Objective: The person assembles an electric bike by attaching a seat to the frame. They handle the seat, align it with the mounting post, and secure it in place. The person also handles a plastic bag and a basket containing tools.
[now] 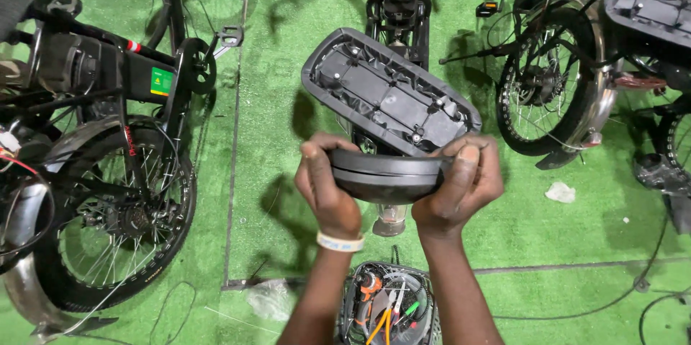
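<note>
Both hands clamp the black saddle (387, 174) edge-on. Left hand (325, 186) grips its left end, right hand (461, 185) its right end, fingers curled tight on the rim. Long axis runs left-right, just below the upturned seat base (389, 91). Both hands equally near.

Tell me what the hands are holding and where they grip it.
Both hands, left and right, hold a black bike saddle by its opposite ends.

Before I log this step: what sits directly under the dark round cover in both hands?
Below the dark round cover, a grey tube end shows over the green turf. The cover hides where that tube joins.
</note>
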